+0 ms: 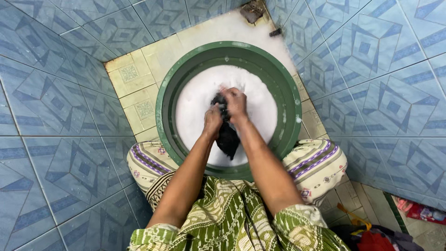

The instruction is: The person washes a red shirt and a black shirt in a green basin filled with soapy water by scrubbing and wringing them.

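A round green wash basin (pixel 169 100) sits on the floor, full of white soap foam (pixel 195 100). A dark wet cloth (pixel 227 137) hangs out of the foam in the middle of the basin. My left hand (pixel 213 122) grips the cloth at its left side. My right hand (pixel 236 104) is closed on the cloth's upper part, close against the left hand. Both forearms reach down from my knees, which are covered in green patterned fabric.
Blue patterned tile walls close in on the left and right. Cream floor tiles (pixel 134 76) lie around the basin, with foam spilled toward a floor drain (pixel 252 10) at the far corner. Red and dark laundry (pixel 371 239) lies at the lower right.
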